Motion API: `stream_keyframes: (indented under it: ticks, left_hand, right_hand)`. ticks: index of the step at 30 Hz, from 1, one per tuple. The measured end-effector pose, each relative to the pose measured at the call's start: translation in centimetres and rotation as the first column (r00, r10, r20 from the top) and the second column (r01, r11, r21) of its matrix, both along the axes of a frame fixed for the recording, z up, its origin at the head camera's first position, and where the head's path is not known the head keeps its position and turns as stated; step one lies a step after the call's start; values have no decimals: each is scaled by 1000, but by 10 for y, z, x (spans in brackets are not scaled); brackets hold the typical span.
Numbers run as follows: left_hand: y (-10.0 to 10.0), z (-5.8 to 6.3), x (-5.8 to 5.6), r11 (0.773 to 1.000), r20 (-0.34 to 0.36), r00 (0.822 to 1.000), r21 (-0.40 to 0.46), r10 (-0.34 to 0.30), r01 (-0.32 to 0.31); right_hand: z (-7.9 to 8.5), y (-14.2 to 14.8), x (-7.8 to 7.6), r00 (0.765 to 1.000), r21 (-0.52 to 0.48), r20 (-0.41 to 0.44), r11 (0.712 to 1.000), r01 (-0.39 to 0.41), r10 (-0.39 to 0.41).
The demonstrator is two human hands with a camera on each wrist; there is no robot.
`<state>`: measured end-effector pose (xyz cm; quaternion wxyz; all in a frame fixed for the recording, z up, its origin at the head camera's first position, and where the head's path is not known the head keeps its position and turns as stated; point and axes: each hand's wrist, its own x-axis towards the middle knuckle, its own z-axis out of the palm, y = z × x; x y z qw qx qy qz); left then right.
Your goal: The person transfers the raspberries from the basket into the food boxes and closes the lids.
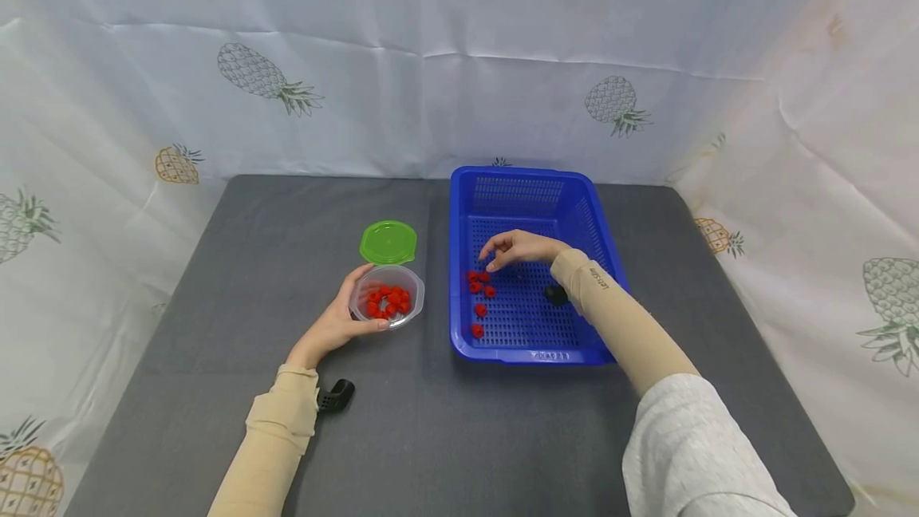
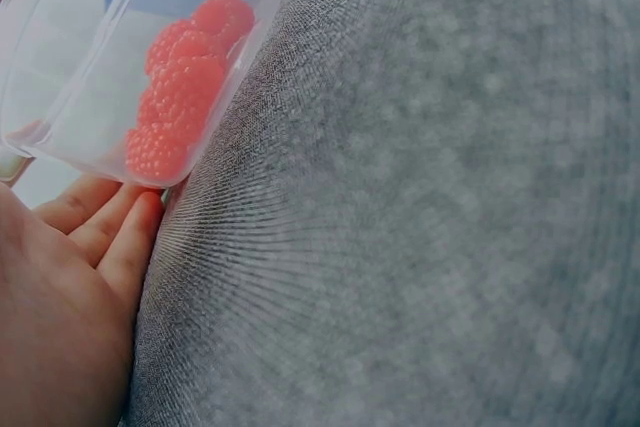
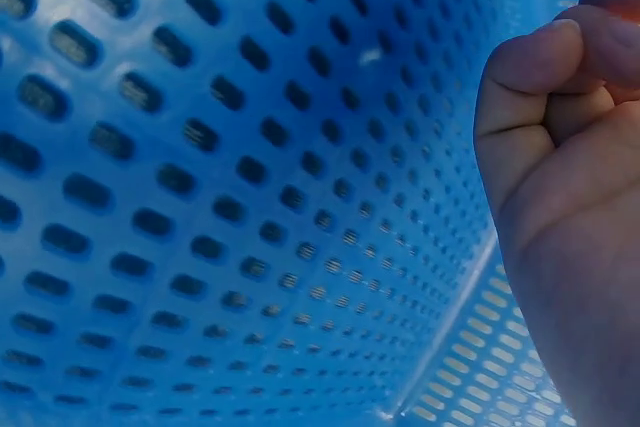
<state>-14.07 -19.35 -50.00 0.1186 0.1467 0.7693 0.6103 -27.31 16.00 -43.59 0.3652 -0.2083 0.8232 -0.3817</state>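
Note:
My left hand [image 1: 337, 324] holds a clear plastic tub [image 1: 357, 291] of red raspberries [image 1: 391, 309] on the grey table, its thumb along the near rim. In the left wrist view, fingers [image 2: 128, 237] touch the base of the tub, and the raspberries [image 2: 180, 92] show through its wall. Over the blue basket [image 1: 459, 262] hovers my right hand [image 1: 522, 247], thumb and forefinger apart just above several loose raspberries [image 1: 480, 310]. The right wrist view shows that hand [image 3: 570, 197] with bent fingers beside the slotted basket wall; its fingertips are partly out of frame.
A green lid [image 1: 388, 242] lies behind the tub. Black wrist straps show at the left wrist [image 1: 336, 396] and the right wrist [image 1: 555, 294]. Behind the grey table [image 1: 431, 437] hangs a white curtain [image 1: 431, 110] with pineapple prints.

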Motion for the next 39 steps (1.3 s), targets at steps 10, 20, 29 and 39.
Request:
stream_keyframes:
  ticks: [10, 20, 29, 39]
  left_hand:
    - [0, -1, 0, 1000, -10, 1000, -3, -3, 3]
    - [0, -2, 0, 1000, -8, 1000, -9, 1, -1]
    - [1, -2, 1, 1000, -1, 1000, -9, 4, -4]
    - [1, -2, 1, 1000, 16, 1000, -15, 9, -9]
  right_hand:
    - [-14, -1, 0, 999, 26, 7, 998, -54, 54]
    - [-20, -2, 1, 997, 55, -21, 995, -79, 81]
    - [-22, -4, 1, 993, 86, -52, 991, -100, 105]
    - [-23, -4, 2, 995, 81, -45, 993, -85, 89]
